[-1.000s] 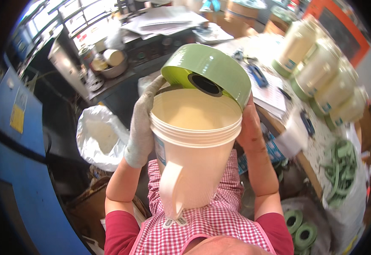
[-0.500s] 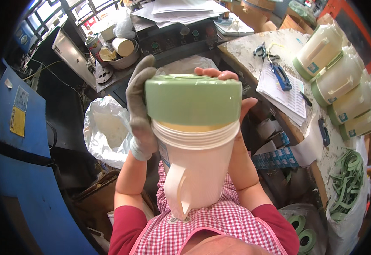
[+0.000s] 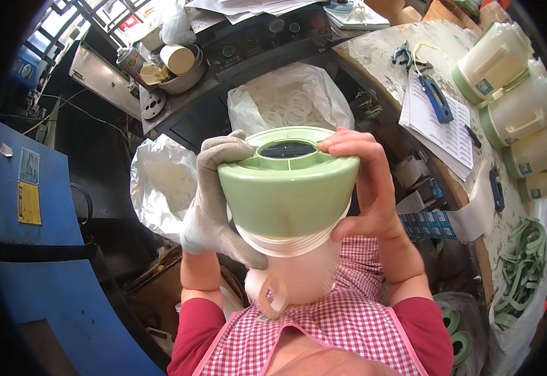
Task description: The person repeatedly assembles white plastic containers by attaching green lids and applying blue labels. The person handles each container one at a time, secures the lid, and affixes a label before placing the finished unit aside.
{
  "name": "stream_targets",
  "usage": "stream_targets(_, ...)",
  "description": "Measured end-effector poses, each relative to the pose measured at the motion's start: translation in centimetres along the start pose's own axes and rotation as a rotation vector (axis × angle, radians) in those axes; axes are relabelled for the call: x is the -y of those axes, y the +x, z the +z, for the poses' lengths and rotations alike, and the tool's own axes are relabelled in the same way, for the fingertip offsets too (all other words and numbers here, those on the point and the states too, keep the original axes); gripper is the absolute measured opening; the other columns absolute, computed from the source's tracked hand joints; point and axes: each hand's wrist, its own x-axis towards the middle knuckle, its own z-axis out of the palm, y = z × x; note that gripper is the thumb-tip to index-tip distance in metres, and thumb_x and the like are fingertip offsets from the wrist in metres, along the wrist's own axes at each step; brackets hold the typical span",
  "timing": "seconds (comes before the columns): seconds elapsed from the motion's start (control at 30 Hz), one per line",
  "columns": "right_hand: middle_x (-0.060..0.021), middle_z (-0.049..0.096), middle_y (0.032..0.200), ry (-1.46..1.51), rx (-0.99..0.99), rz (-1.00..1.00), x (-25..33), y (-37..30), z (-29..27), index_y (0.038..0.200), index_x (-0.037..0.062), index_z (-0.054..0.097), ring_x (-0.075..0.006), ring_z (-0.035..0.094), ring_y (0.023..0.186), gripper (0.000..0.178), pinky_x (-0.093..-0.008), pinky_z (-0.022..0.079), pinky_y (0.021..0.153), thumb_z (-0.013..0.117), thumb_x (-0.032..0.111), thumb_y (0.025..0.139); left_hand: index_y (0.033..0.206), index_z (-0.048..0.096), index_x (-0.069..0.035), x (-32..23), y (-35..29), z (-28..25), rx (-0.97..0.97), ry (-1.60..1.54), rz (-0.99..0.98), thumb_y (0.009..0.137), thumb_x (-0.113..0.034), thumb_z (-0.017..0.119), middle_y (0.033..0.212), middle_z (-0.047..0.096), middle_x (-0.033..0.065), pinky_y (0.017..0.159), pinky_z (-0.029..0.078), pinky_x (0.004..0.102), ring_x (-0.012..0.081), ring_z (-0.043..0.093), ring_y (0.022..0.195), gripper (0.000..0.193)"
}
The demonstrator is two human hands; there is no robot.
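Note:
A cream-white plastic jug (image 3: 308,272) stands out from my chest, its looped handle toward the apron. Over its ribbed, threaded end sits a green base (image 3: 289,197), with a dark round opening in the middle of its face. Wearing a grey glove, my left hand (image 3: 217,178) grips the base's left side, fingers over the rim and thumb down by the white threads. My bare right hand (image 3: 370,178) wraps the right side, fingertips on the green face and thumb at the thread. A band of white thread shows below the green base.
Several cream jugs with green bases (image 3: 496,59) lie along the bench's right side. On the bench (image 3: 374,47) are a blue cutter (image 3: 435,100), pliers and papers. A bag of white rings (image 3: 286,103) is ahead; green straps (image 3: 518,276) lie at right. A blue cabinet (image 3: 41,301) stands left.
The jug has tipped so the green base's face with its dark opening shows. Both hands have shifted their hold around the base, and the left thumb has come down to the threads.

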Motion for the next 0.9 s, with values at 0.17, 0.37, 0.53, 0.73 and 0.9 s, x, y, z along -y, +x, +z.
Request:
stream_targets(0.17, -0.0164, 0.056, 0.138, -0.215, 0.109, 0.154, 2.9, 0.5, -1.0, 0.140, 0.0028, 0.050, -0.0350, 0.051, 0.134, 0.107, -0.0531, 0.030, 0.121, 0.105, 0.038, 0.055, 0.138, 0.043, -0.004, -2.4, 0.9, -0.2, 0.152, 0.193, -0.002, 0.041, -0.054, 0.104, 0.130, 0.049, 0.0140, 0.124, 0.027, 0.0520, 0.0334, 0.048, 0.132, 0.125)
stream_targets(0.37, -0.0170, 0.061, 0.129, -0.344, 0.011, 0.134, 1.6, -0.8, 0.2, 0.130, 0.0024, 0.054, -0.0333, 0.057, 0.127, 0.085, -0.0543, 0.035, 0.119, 0.101, 0.021, 0.061, 0.133, 0.046, -0.004, -2.8, 0.4, 1.2, 0.114, 0.279, -0.084, 0.056, -0.023, 0.097, 0.127, 0.049, 0.0150, 0.111, 0.042, 0.0467, 0.0306, 0.052, 0.124, 0.095)
stream_targets(0.53, -0.0128, 0.059, 0.131, -0.249, 0.005, 0.300, -1.1, -0.8, -0.2, 0.134, 0.0052, 0.054, -0.0285, 0.057, 0.127, 0.076, -0.0410, 0.042, 0.114, 0.094, 0.009, 0.069, 0.134, 0.045, -0.006, -0.4, 1.6, 2.6, 0.086, 0.052, -0.428, 0.067, -0.008, 0.092, 0.125, 0.051, 0.0101, 0.102, 0.049, 0.0360, 0.0189, 0.054, 0.117, 0.082)
stream_targets(0.73, -0.0088, 0.058, 0.134, -0.247, 0.144, 0.388, -0.4, -0.2, -3.1, 0.141, 0.0051, 0.053, -0.0202, 0.057, 0.125, 0.082, -0.0351, 0.045, 0.109, 0.095, 0.015, 0.071, 0.146, 0.040, -0.004, -1.3, 2.7, 1.7, 0.160, -0.281, -0.406, 0.074, -0.015, 0.089, 0.135, 0.051, 0.0091, 0.114, 0.042, 0.0355, 0.0193, 0.051, 0.130, 0.087)
stream_targets(0.9, -0.0079, 0.063, 0.119, -0.410, 0.091, 0.262, -0.1, -0.7, -2.2, 0.131, 0.0049, 0.061, -0.0216, 0.063, 0.112, 0.064, -0.0351, 0.050, 0.096, 0.091, 0.017, 0.076, 0.140, 0.046, -0.003, -1.2, 0.8, 4.9, -0.001, 0.047, -0.340, 0.075, -0.012, 0.085, 0.126, 0.055, 0.0101, 0.108, 0.047, 0.0352, 0.0203, 0.056, 0.122, 0.077)
